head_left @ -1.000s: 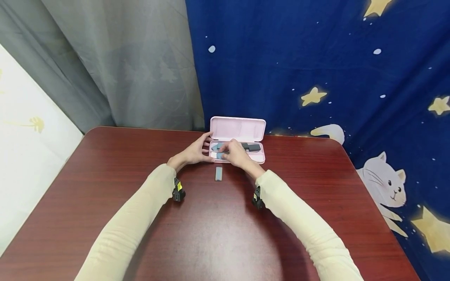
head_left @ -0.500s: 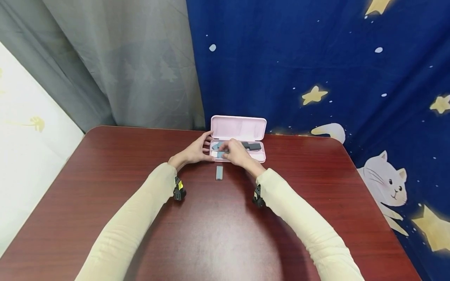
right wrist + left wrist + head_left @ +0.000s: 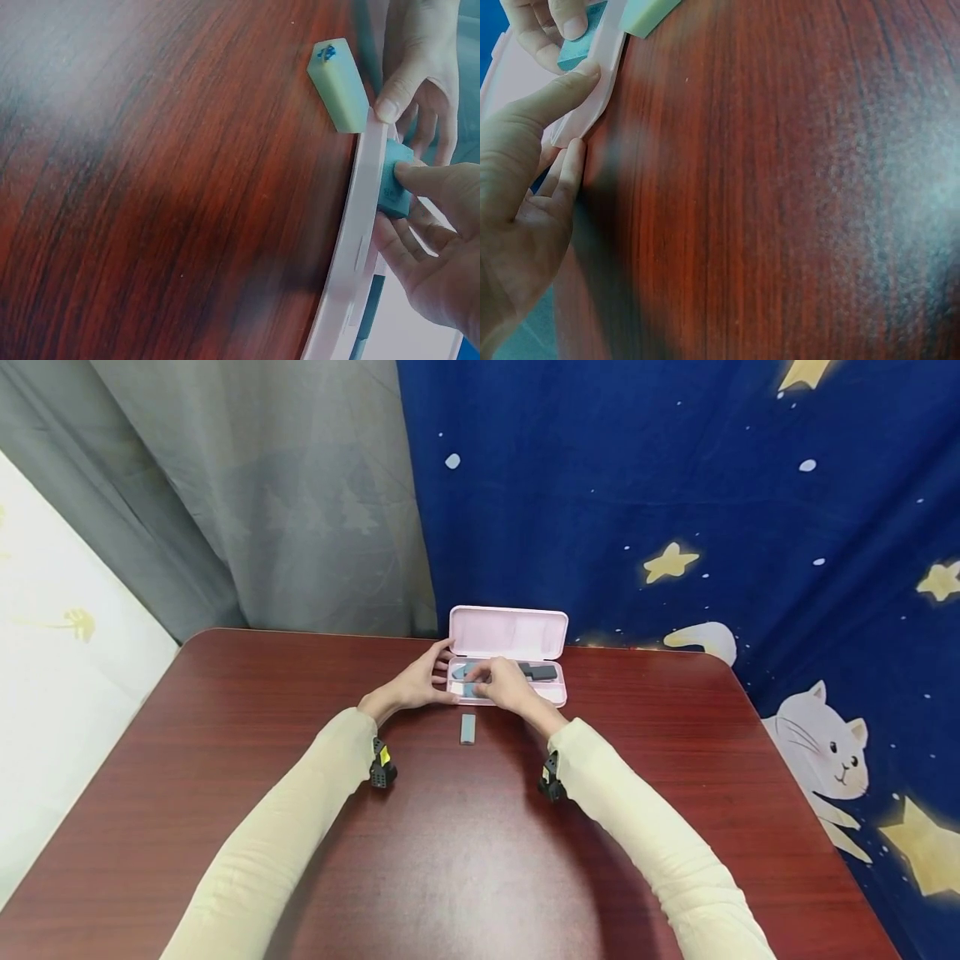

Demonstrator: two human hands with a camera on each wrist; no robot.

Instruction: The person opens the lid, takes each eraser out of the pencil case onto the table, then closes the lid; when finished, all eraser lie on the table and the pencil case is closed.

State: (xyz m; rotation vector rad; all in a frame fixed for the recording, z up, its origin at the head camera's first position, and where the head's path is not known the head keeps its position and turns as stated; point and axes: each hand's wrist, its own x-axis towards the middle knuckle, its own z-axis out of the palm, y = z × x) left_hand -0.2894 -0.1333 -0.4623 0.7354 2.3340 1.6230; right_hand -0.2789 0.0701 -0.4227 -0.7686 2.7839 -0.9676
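Observation:
A pink pencil case (image 3: 562,697) lies open near the table's back edge, its lid raised behind. My left hand (image 3: 416,685) grips its left end, the thumb on the front rim and the fingers spread round the side. With the right hand (image 3: 507,683) I pinch a blue block-shaped eraser (image 3: 395,180) between thumb and fingers at the left of the front compartment. The fingers partly cover the eraser. In the back compartment lie a dark grey object (image 3: 543,672) and a blue-grey piece (image 3: 459,672), partly behind the right hand.
On the table just in front of the case lies a pale green eraser-like block (image 3: 339,86) with a small blue print at one end. The brown wooden table (image 3: 465,843) stretches toward me. Curtains (image 3: 540,510) hang directly behind its back edge.
The right fingers shift very slightly over the blue eraser at the front compartment. The left hand stays on the case, and the block on the table stays put.

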